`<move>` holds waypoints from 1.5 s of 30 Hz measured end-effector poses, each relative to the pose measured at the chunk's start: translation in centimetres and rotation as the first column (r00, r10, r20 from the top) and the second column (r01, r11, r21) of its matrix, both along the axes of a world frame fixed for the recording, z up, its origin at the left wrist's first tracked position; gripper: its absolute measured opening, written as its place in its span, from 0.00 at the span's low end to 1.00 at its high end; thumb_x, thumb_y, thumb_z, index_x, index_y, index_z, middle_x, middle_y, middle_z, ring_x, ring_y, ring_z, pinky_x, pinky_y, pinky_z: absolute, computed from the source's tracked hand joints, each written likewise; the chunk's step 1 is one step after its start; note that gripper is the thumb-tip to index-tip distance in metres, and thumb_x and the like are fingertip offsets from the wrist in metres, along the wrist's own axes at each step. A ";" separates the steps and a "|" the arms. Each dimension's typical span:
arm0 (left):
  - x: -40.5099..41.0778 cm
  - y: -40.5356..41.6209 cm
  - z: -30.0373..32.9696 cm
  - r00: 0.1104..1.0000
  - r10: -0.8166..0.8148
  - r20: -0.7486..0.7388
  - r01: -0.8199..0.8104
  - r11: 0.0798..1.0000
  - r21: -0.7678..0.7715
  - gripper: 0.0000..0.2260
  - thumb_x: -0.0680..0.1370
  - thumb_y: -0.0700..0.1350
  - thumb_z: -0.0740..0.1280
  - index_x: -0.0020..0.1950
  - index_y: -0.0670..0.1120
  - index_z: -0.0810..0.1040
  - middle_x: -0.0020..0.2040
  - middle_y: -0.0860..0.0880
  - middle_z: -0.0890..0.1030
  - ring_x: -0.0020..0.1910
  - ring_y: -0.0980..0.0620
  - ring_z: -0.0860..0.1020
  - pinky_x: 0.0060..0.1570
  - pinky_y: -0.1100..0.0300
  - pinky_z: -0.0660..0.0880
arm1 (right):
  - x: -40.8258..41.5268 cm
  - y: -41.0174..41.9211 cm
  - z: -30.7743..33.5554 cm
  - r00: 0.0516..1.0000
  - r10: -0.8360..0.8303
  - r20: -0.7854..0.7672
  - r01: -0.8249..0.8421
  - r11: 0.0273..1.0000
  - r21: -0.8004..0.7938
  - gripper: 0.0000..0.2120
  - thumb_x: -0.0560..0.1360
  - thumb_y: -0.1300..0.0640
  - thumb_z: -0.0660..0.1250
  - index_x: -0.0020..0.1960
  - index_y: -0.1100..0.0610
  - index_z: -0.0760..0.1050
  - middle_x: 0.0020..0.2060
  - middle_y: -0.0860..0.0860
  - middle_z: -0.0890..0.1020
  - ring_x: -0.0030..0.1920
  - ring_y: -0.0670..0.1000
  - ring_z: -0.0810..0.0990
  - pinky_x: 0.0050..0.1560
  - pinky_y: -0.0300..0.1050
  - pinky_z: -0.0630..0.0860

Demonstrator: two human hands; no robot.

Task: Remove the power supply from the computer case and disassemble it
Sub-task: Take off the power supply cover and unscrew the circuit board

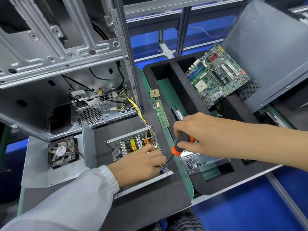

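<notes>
The power supply (pixel 131 144) lies opened on the black mat, its circuit board and coils exposed inside a grey metal tray. Its lid (pixel 50 164), bearing a black fan (pixel 62 151), lies to the left. A yellow wire bundle (pixel 139 112) runs from the supply back into the grey computer case (pixel 50 90). My left hand (pixel 141 164) rests inside the tray, fingertips pinching something small at the near right corner. My right hand (pixel 196 135) grips an orange-and-black screwdriver (pixel 180 144), its tip angled down to that corner beside my left fingertips.
A black foam tray (pixel 183 97) on the right holds a green motherboard (pixel 218 77), a RAM stick (pixel 162 114), a CPU chip (pixel 154 93) and a clear bag of screws (pixel 200 161). A grey case panel (pixel 266 47) leans at the far right.
</notes>
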State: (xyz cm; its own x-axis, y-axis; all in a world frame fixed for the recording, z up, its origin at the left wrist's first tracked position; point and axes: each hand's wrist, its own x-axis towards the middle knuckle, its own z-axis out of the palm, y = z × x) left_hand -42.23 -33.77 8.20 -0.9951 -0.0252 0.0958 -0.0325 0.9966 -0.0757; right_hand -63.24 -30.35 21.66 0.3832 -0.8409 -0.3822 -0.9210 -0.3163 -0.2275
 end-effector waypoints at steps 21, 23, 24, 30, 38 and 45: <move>0.1 -1.0 2.4 0.707 0.602 0.371 0.301 -0.731 0.613 0.14 0.78 0.45 0.56 0.37 0.41 0.75 0.31 0.48 0.65 0.25 0.55 0.59 0.21 0.66 0.58 | 0.5 -0.2 -0.2 0.999 0.041 -0.021 -0.041 0.999 -0.026 0.10 0.79 0.46 0.61 0.51 0.53 0.71 0.45 0.48 0.74 0.43 0.51 0.76 0.41 0.45 0.74; 0.0 -1.0 2.2 0.700 0.618 0.359 0.258 -0.686 0.680 0.17 0.80 0.48 0.56 0.35 0.44 0.75 0.29 0.51 0.60 0.24 0.57 0.57 0.20 0.67 0.56 | 0.4 -0.1 -0.2 0.999 0.042 -0.010 -0.042 0.998 -0.046 0.10 0.78 0.46 0.61 0.51 0.52 0.70 0.44 0.48 0.74 0.42 0.50 0.76 0.38 0.42 0.72; -0.1 -1.0 2.1 0.693 0.629 0.353 0.255 -0.671 0.696 0.17 0.81 0.48 0.56 0.35 0.44 0.75 0.29 0.51 0.59 0.24 0.57 0.56 0.20 0.67 0.55 | 0.3 -0.2 -0.2 0.999 0.044 -0.013 -0.045 0.997 -0.058 0.10 0.78 0.45 0.60 0.51 0.52 0.70 0.44 0.48 0.74 0.43 0.50 0.75 0.34 0.39 0.69; -1.0 -0.4 1.5 0.648 0.685 0.333 0.300 -0.631 0.716 0.16 0.82 0.46 0.57 0.35 0.44 0.72 0.28 0.52 0.57 0.23 0.57 0.55 0.18 0.68 0.55 | 0.2 -0.1 -0.2 0.997 0.063 -0.046 -0.066 0.995 -0.074 0.10 0.79 0.45 0.60 0.51 0.52 0.68 0.45 0.48 0.74 0.44 0.52 0.76 0.30 0.35 0.63; -0.8 -0.7 2.0 0.795 0.584 0.165 -0.188 -0.022 0.982 0.09 0.79 0.43 0.68 0.45 0.57 0.83 0.30 0.48 0.63 0.30 0.51 0.59 0.30 0.60 0.59 | 2.0 0.2 -0.9 0.944 0.285 -0.164 -0.306 0.944 -0.120 0.10 0.79 0.51 0.61 0.57 0.52 0.63 0.44 0.50 0.66 0.33 0.53 0.67 0.29 0.45 0.64; -1.4 -1.3 2.7 0.901 0.420 0.112 -0.140 0.037 0.990 0.17 0.71 0.35 0.73 0.36 0.60 0.83 0.33 0.64 0.81 0.35 0.70 0.76 0.37 0.75 0.72 | 3.7 -0.6 -0.1 0.796 0.567 -0.215 -0.591 0.803 -0.071 0.14 0.71 0.64 0.64 0.50 0.47 0.66 0.54 0.46 0.68 0.42 0.49 0.54 0.40 0.46 0.65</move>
